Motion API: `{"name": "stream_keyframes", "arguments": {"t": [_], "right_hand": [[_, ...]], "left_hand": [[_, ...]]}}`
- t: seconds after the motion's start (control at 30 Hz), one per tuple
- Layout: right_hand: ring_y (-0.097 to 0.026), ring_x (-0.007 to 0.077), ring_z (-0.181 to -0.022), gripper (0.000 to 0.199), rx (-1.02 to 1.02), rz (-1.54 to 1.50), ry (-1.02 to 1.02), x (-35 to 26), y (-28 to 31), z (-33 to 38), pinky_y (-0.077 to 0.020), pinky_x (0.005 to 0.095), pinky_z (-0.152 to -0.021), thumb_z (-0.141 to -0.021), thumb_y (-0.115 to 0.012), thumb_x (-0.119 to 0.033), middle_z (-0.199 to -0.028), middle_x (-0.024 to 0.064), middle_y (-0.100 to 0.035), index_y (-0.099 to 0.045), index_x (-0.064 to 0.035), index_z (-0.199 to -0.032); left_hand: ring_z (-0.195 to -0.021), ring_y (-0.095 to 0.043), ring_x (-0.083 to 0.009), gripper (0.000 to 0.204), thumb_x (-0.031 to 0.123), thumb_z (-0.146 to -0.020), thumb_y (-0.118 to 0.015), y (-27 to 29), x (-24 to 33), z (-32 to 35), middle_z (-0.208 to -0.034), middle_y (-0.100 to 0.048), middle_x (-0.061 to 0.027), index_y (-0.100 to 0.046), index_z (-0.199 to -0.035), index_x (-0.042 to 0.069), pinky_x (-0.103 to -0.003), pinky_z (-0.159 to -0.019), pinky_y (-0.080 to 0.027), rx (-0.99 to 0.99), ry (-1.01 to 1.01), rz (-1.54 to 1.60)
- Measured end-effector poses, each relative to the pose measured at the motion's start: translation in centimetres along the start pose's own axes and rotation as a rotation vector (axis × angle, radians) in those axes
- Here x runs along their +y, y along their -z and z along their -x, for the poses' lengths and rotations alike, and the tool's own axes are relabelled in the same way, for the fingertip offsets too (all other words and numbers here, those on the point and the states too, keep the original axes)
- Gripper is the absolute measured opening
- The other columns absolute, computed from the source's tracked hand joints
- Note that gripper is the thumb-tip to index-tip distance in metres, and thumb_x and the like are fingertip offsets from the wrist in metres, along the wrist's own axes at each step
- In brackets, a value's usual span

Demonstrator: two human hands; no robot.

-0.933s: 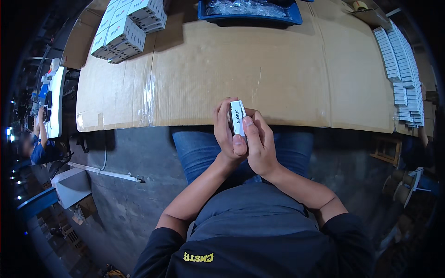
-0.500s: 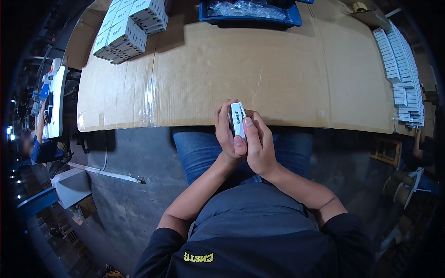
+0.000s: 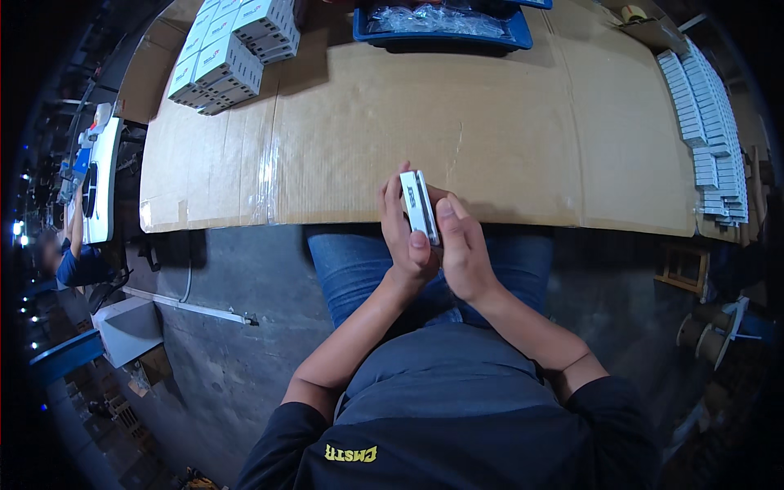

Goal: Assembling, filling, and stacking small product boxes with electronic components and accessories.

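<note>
White cartons (image 3: pixel 216 65) flank my tabletop (image 3: pixel 392 131); blue tray (image 3: pixel 443 42) holds clear plastic (image 3: pixel 441 18); left hand (image 3: pixel 406 255) grips slim box (image 3: pixel 416 201); right hand (image 3: pixel 468 260), can't tell.

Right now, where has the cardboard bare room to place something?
Bare: middle of the cardboard, between stacked white boxes at left, blue tray ahead and box rows at right; also the near left corner, before that stack. Crowded: those borders; at the near edge's middle, the left hand holds a small white box.

Pale glare streaks the cardboard (image 3: pixel 408 122); bent edges fade dark.
</note>
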State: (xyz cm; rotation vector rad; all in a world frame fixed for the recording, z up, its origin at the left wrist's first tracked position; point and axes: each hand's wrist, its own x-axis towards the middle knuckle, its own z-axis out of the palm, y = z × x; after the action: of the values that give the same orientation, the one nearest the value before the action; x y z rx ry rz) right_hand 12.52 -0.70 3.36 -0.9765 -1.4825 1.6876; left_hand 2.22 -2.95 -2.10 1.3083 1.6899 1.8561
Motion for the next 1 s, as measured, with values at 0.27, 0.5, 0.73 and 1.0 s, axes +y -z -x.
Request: {"name": "stream_keyframes", "arguments": {"t": [0.27, 0.5, 0.73, 1.0], "right_hand": [[-0.05, 0.03, -0.141, 0.074, -0.282, 0.188, 0.035, -0.8, 4.4, -1.3, -0.043, 0.0403, -0.113, -0.099, -0.07, -0.032, -0.16, 0.0224, -0.041, -0.04, -0.0006, -0.159], [-0.051, 0.0407, -0.138, 0.077, -0.08, 0.711, 0.661, 1.0, 6.2, -3.3, -0.044, 0.0506, -0.114, -0.086, -0.08, -0.052, -0.153, 0.0237, -0.048, -0.059, -0.0043, -0.142], [-0.06, 0.043, -0.13, 0.084, -0.097, 0.664, 0.887, 1.6, 5.8, -4.3, -0.0485, 0.0514, -0.11, -0.09, -0.071, -0.06, -0.142, 0.027, -0.059, -0.058, 0.0054, -0.14], [-0.062, 0.0433, -0.128, 0.079, -0.13, 0.567, 0.855, 2.7, 5.6, -4.4, -0.0509, 0.0488, -0.108, -0.098, -0.062, -0.057, -0.141, 0.0285, -0.06, -0.059, 0.009, -0.14]], "left_hand": [[-0.13, -0.051, -0.0322, 0.105, 0.082, -0.097, -0.038, 0.7, 2.1, -0.9, -0.154, -0.04, -0.0183, -0.017, -0.167, 0.006, -0.044, -0.111, -0.042, -0.096, 0.547, 0.583], [-0.116, -0.064, -0.0216, 0.081, 0.073, -0.105, -0.029, 0.7, 4.8, -1.6, -0.13, -0.062, -0.0118, -0.04, -0.155, 0.009, -0.035, -0.099, -0.054, -0.2, 0.956, 0.763], [-0.112, -0.068, -0.0235, 0.072, 0.066, -0.108, -0.033, 0.7, 4.2, 0.1, -0.129, -0.063, -0.0128, -0.045, -0.148, 0.008, -0.037, -0.09, -0.058, -0.324, 1.063, 0.882], [-0.091, -0.067, -0.0191, 0.067, 0.066, -0.108, -0.034, 0.5, 4.5, -0.1, -0.109, -0.066, -0.0085, -0.052, -0.134, 0.007, -0.036, -0.085, -0.056, -0.264, 1.078, 0.833]]}}
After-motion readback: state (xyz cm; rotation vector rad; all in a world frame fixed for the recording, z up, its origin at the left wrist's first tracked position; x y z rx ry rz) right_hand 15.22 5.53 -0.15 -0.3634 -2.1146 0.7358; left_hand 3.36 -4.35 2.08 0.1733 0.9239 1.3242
